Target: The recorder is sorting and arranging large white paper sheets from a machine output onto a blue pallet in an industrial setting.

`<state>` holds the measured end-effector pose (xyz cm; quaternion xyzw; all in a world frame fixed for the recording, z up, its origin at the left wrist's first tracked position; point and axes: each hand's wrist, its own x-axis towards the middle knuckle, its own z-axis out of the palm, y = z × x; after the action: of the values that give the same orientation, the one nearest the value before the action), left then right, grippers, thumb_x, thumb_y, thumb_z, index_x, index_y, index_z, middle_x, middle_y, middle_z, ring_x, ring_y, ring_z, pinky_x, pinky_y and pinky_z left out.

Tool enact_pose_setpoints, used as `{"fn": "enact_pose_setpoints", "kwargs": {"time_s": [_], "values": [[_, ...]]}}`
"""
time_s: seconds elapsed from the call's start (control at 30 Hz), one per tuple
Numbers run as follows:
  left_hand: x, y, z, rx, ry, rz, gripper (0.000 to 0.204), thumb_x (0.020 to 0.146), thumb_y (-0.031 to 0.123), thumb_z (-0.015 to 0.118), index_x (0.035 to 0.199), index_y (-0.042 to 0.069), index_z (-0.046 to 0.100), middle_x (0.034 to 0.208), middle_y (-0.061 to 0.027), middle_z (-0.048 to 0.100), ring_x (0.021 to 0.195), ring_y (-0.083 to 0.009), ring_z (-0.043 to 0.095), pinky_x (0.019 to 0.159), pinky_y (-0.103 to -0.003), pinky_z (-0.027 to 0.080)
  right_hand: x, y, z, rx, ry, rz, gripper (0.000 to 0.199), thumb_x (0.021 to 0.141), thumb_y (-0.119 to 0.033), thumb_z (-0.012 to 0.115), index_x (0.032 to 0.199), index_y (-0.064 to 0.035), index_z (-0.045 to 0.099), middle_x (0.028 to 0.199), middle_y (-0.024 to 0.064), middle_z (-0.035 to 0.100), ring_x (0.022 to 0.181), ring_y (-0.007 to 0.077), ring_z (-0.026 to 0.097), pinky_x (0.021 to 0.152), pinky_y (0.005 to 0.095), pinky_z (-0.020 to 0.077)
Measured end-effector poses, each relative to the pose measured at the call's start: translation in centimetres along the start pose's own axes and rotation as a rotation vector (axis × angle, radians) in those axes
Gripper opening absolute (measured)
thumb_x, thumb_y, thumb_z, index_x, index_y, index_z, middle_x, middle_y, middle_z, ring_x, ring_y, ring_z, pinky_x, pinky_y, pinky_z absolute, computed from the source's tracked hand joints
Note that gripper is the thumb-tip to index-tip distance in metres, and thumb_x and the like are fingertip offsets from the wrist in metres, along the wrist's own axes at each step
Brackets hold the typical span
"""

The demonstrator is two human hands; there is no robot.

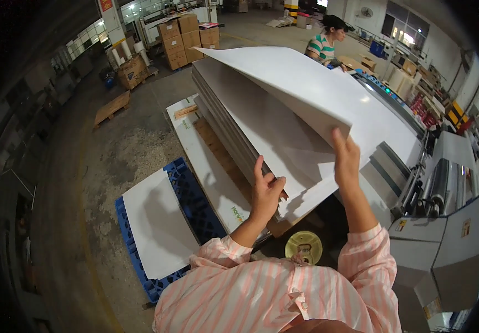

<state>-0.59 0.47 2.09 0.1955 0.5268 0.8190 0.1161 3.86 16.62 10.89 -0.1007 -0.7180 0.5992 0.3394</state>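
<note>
A tall stack of large white sheets (250, 105) stands before me, its top portion lifted and bowed. My right hand (347, 161) grips the near corner of the raised white sheet (306, 72), which arches up and away to the left; whether it is one sheet or several I cannot tell. At the near left corner of the stack is my left hand (267, 191), its index finger stretched up along the edge and its thumb apart. The other fingers of that hand are partly hidden.
On the left, a blue plastic pallet (179, 177) bears white sheets (156, 227). A large machine with rollers (439, 183) stands close on the right. A round yellowish object (304, 244) lies near my body. A co-worker (327, 44) is beyond the stack; cardboard boxes (181, 39) stand farther back.
</note>
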Motion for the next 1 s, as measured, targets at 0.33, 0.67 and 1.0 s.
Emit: {"fn": "enact_pose_setpoints", "kwargs": {"time_s": [0.33,0.67,1.0], "values": [[0.4,0.3,-1.0,-0.274,-0.074,-0.093,0.064,0.084,0.007,0.046,0.133,0.006,0.006,0.086,-0.0093,0.052,0.073,-0.0156,0.056,0.061,-0.029,0.05,-2.7,1.0,0.1,-0.86,-0.329,-0.789,0.042,0.06,-0.001,0.06,0.101,-0.0103,0.059,0.111,0.0049,0.053,0.084,0.022,0.053,0.071,0.0308,0.044],[1.0,0.8,-0.7,-0.312,-0.113,-0.18,0.053,0.084,0.009,0.05,0.126,-0.005,0.022,0.091,-0.0099,0.054,0.076,-0.016,0.058,0.06,-0.028,0.051,-3.3,1.2,-0.5,-0.839,-0.399,-0.777,0.031,0.063,-0.003,0.058,0.094,-0.0085,0.062,0.117,0.0109,0.048,0.087,0.0235,0.051,0.071,0.0312,0.0423],[0.9,-0.2,-0.3,-0.309,-0.017,-0.15,0.057,0.081,0.011,0.055,0.126,-0.004,0.023,0.088,-0.009,0.055,0.072,-0.0125,0.056,0.056,-0.024,0.049,-2.4,2.2,0.1,-0.779,-0.264,-0.65,0.028,0.074,-0.015,0.06,0.1,-0.0058,0.06,0.116,0.015,0.047,0.096,0.0282,0.049,0.079,0.0355,0.0405]]}}
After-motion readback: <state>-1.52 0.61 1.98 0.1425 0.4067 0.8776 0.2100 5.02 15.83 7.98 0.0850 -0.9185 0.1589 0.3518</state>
